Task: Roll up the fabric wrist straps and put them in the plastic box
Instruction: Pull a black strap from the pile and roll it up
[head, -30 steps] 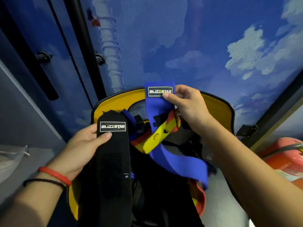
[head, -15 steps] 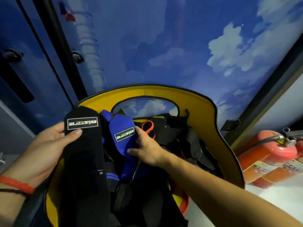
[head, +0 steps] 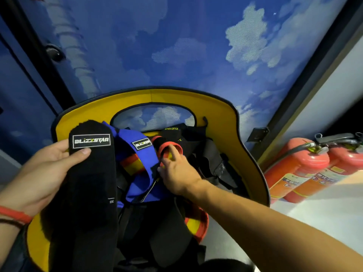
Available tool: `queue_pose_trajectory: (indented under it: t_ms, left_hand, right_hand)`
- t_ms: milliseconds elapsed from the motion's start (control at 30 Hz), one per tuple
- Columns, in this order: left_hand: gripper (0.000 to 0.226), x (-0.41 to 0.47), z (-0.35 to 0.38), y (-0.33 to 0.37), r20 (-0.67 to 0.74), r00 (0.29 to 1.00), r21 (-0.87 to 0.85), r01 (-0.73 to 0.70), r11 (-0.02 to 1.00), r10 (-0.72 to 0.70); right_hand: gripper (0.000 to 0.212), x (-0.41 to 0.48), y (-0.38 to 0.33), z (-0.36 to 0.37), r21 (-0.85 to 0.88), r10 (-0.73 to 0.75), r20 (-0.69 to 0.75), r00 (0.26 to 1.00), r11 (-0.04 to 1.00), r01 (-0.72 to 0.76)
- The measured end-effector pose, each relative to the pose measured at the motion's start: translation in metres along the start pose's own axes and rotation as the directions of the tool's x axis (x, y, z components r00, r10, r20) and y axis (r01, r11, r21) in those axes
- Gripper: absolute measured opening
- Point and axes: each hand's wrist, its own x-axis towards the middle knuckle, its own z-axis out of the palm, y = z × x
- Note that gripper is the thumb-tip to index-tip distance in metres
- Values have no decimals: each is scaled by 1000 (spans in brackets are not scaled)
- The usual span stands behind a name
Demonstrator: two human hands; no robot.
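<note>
now | left hand (head: 45,173) grips black strap (head: 92,183) | right hand (head: 176,171) fingers spread in box (head: 245,154)

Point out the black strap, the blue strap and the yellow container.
black strap (head: 92,183): head view, middle of its length.
blue strap (head: 137,154): head view, below its label.
yellow container (head: 225,122): head view, inner far wall.

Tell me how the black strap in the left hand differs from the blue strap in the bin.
The black strap is pinched flat in the left hand; the blue strap lies loose, bent over the pile in the yellow bin, beside the right hand. The black strap's label looks larger and level; the blue strap's label sits tilted. Both carry a Blizzstar label, and neither is rolled.
</note>
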Motion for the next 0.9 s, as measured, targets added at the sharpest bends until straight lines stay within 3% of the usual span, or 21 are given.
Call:
queue_pose_trajectory:
  t_ms: [67,200,233,433,533,633,700,767,833,900]
  left_hand:
    - [41,2,2,-1,-6,1000,-40,7,999,-8]
    - [72,3,5,-2,3,1000,-12,-21,1000,21]
    - [65,4,5,-3,3,1000,-24,-21,999,21]
    - [16,3,10,-3,-20,1000,-9,7,1000,-7]
    - [23,0,4,-4,6,1000,-1,15,1000,-15]
    - [17,5,6,-1,13,1000,15,2,1000,-2]
    - [36,5,6,1,26,1000,14,-4,1000,4]
    - [53,5,5,1,41,999,4,-24,1000,23]
    - [80,2,1,1,39,999,-1,-12,1000,12]
    - [83,2,-3,-1,27,999,-10,22,1000,-21]
  right_hand:
    - [43,-6,-6,10,46,43,47,998,998,-45]
    - [58,-9,-36,22,98,213,140,967,969,-228]
    - [61,-8,-42,23,113,218,175,960,964,-239]
    - [51,5,-60,25,261,-167,317,934,962,83]
    - [48,11,-64,29,275,-252,367,895,949,154]
    - [41,17,-53,21,399,-211,132,969,906,143]
    - [29,26,-37,16,300,-142,-97,985,940,165]
    - [29,35,-15,7,86,-60,-243,968,993,83]
    - [50,40,9,1,-130,11,-228,974,991,-41]
    - [86,39,32,0,-267,138,-75,988,951,-154]
